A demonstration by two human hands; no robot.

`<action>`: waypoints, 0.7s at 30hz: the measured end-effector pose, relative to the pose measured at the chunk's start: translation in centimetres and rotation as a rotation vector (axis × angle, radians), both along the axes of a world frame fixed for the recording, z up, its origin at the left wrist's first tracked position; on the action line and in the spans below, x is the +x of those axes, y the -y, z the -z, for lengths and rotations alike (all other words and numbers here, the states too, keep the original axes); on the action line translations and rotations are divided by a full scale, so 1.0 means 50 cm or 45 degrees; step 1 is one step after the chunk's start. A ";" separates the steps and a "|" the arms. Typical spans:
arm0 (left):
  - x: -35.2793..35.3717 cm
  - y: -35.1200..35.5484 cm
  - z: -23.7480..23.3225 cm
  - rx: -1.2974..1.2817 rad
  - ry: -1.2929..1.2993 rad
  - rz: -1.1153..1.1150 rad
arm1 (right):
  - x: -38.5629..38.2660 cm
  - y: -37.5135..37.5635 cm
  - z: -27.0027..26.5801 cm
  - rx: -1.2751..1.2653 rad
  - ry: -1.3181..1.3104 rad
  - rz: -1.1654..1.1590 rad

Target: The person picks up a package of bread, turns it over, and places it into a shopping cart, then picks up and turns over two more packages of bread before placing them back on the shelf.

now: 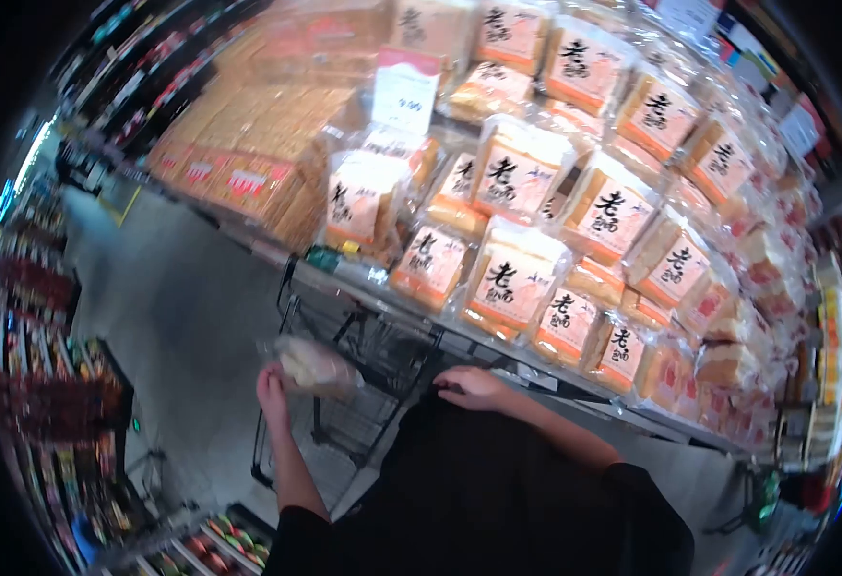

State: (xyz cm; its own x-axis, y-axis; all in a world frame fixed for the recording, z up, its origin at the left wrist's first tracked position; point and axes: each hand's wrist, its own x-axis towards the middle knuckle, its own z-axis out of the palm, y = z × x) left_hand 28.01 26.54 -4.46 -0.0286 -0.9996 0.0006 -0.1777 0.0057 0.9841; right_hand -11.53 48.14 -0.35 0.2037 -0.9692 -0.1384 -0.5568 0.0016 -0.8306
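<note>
My left hand [270, 382] is closed on the edge of a clear plastic bag of pale bread [317, 366]. The bag hangs over a metal shopping cart [349, 422], slightly blurred. My right hand [471, 388] is at the front of my dark shirt, beside the cart, with its fingers curled; what they hold, if anything, is hidden. Just beyond the hands, bagged bread loaves [515, 278] with orange and white labels stand in rows on a display table.
A price sign [404, 91] stands among the loaves. Stacked brown packages [238, 115] fill the display's left part. Grey floor [186, 298] runs along the left, with stocked shelves [42, 384] beyond. A produce stand [214, 552] is at the lower left.
</note>
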 end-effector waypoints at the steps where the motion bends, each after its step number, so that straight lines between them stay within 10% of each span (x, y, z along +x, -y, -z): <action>1: -0.022 -0.016 -0.072 -0.092 -0.032 0.004 | -0.002 0.001 -0.003 -0.032 -0.009 0.002; 9: -0.123 -0.002 -0.398 0.051 -0.455 0.444 | -0.026 -0.017 -0.068 -0.109 0.365 0.095; 21: -0.513 -0.036 -0.525 0.250 -1.562 1.833 | -0.173 -0.078 -0.291 -0.389 0.502 0.438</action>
State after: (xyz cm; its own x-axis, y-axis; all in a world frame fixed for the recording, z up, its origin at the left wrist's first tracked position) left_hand 2.35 28.33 21.82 -0.7948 -0.2090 0.5698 0.5582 -0.6202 0.5511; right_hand -20.15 52.03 14.20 -0.1492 -0.9726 0.1785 -0.2165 -0.1440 -0.9656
